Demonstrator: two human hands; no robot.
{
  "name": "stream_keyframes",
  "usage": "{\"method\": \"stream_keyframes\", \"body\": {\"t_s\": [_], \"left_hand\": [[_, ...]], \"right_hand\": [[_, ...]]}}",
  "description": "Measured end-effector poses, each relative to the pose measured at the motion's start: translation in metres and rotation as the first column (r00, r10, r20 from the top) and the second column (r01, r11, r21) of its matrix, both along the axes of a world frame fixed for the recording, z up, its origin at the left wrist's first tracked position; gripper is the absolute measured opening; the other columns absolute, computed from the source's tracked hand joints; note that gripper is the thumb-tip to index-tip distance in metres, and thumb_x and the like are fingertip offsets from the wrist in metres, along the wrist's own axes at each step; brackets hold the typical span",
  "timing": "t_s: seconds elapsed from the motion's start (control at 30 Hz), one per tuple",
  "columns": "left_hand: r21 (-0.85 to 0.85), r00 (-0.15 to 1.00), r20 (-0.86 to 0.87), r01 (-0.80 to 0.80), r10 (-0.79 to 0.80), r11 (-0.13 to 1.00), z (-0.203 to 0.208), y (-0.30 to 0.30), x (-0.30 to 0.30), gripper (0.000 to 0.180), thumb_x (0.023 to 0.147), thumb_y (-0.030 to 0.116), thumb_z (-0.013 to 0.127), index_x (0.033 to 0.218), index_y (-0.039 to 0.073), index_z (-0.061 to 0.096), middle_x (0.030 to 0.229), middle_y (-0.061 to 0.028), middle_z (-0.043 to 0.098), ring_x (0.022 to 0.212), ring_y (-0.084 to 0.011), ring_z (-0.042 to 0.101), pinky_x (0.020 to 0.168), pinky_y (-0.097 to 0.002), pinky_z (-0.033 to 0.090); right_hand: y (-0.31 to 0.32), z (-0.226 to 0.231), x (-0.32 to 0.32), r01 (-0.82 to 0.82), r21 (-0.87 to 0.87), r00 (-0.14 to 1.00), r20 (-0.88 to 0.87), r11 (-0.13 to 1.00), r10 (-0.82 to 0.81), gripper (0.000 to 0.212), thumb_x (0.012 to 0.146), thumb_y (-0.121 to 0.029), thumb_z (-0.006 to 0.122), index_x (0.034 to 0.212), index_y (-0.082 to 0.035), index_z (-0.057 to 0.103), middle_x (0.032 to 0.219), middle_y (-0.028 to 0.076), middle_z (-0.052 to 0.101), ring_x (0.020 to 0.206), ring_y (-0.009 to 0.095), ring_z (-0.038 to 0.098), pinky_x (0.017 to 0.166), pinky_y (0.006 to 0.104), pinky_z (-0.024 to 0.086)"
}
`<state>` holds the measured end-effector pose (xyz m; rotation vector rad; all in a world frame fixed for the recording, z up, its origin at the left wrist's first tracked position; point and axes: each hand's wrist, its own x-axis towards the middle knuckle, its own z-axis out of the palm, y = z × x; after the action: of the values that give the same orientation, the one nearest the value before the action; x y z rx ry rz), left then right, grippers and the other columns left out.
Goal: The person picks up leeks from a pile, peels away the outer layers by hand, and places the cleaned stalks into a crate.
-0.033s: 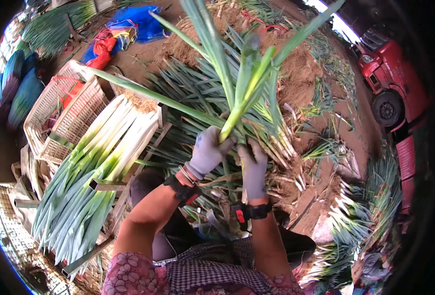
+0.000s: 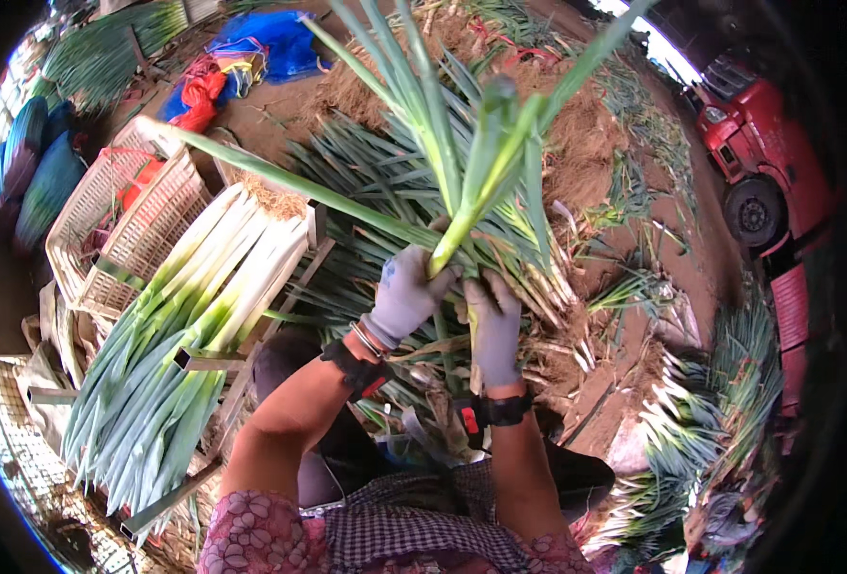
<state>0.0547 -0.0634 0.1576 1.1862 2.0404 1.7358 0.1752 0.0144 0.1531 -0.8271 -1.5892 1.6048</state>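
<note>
A large green onion [image 2: 458, 225] with long spreading leaves stands up in front of me. My left hand [image 2: 404, 295], in a grey glove, is closed round its stalk where the leaves fan out. Just to the right, my right hand [image 2: 496, 327], gloved too, has its fingers curled against the same plant a little lower. A thin pale strip shows beside the right palm; whether it is stalk or a loose outer leaf I cannot tell. One long leaf reaches far left over a stack of trimmed green onions [image 2: 184, 316], white ends away from me.
Loose green onions [image 2: 366, 182] lie heaped beyond my hands. A cream plastic basket [image 2: 127, 220] stands at left, near a metal-framed rack [image 2: 215, 363]. Blue netting [image 2: 275, 48] lies at the far left, more onions [image 2: 668, 421] at right. A red truck [image 2: 768, 143] stands far right.
The leaf tops have swung slightly, the upper ones leaning a bit further left. Both hands stay in nearly the same place, still on the green onion.
</note>
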Motion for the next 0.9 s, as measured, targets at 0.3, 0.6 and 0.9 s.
{"method": "stream_keyframes", "body": {"t_s": [0.3,0.6,0.9], "left_hand": [[0.075,0.981,0.165,-0.113,0.1,0.991,-0.014,0.015,-0.021,0.039,0.076,0.023,0.076,0.096,-0.002,0.054,0.065,-0.0074,0.058,0.052,-0.0124,0.052,0.051,-0.0292,0.045],[0.014,0.678,0.735,0.037,-0.036,0.999,-0.018,0.02,-0.024,0.044,0.074,0.031,0.079,0.092,-0.002,0.057,0.061,0.0011,0.052,0.042,-0.0074,0.044,0.037,-0.0236,0.035],[0.197,0.651,0.737,0.051,-0.182,0.979,-0.031,0.035,-0.02,0.029,0.079,0.008,0.073,0.102,-0.005,0.061,0.084,-0.0057,0.066,0.067,-0.0105,0.06,0.063,-0.0254,0.051]], "right_hand": [[-0.001,-0.003,0.032,-0.229,-0.393,0.962,0.047,0.891,0.268,0.041,0.095,-0.037,0.048,0.106,0.001,0.062,0.074,0.001,0.058,0.053,0.008,0.05,0.046,0.0205,0.038],[-0.013,-0.003,0.026,-0.12,-0.297,0.968,0.177,0.947,0.178,0.039,0.093,-0.038,0.051,0.101,-0.002,0.064,0.073,0.001,0.057,0.053,0.007,0.049,0.046,0.021,0.038],[0.013,-0.015,-0.003,-0.165,0.162,0.966,0.226,0.973,0.126,0.026,0.078,-0.006,0.069,0.1,0.002,0.058,0.085,0.005,0.063,0.076,0.009,0.057,0.069,0.0254,0.047]]}}
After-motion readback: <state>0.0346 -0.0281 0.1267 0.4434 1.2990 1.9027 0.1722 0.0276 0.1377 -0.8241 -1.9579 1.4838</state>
